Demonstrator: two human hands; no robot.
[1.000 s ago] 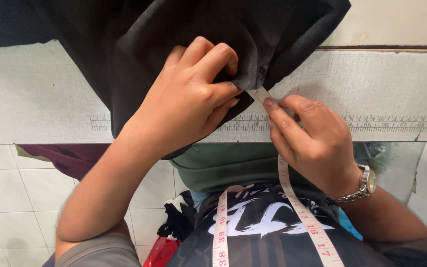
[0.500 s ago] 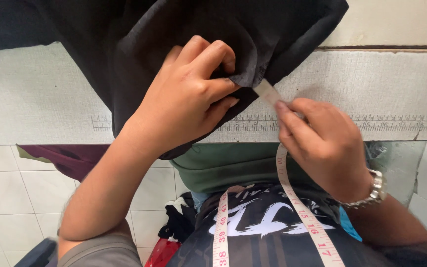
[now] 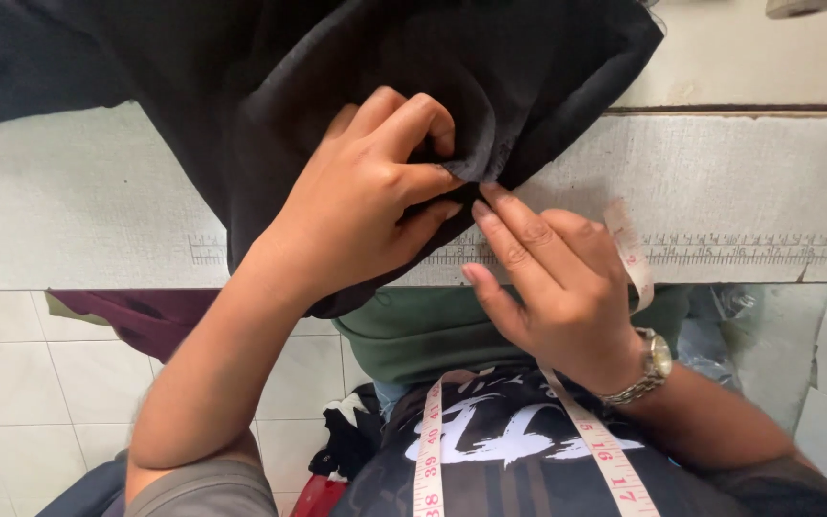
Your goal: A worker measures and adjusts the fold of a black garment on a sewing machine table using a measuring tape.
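Note:
A black fabric (image 3: 270, 86) lies bunched on the pale worktable (image 3: 69, 211) and hangs over its front edge. My left hand (image 3: 366, 211) grips a gathered fold of it, fingers curled tight. My right hand (image 3: 552, 287), with a metal wristwatch (image 3: 651, 369), has its fingers stretched out, the index tip touching the point of the fold just below my left fingers. A white measuring tape (image 3: 591, 440) hangs around my neck. Its free end (image 3: 629, 244) curls up beside the outer edge of my right hand, outside the fingers.
A printed ruler scale (image 3: 768, 251) runs along the table's front edge. Below the edge are a green cloth (image 3: 413, 335), a maroon cloth (image 3: 136, 316) and white floor tiles (image 3: 11, 383). Bare tabletop lies to the left and right of the fabric.
My right hand has let go of the tape end it pinched against the fold and now points its fingers at the fabric. The tape end has sprung to the right. My left hand keeps its grip.

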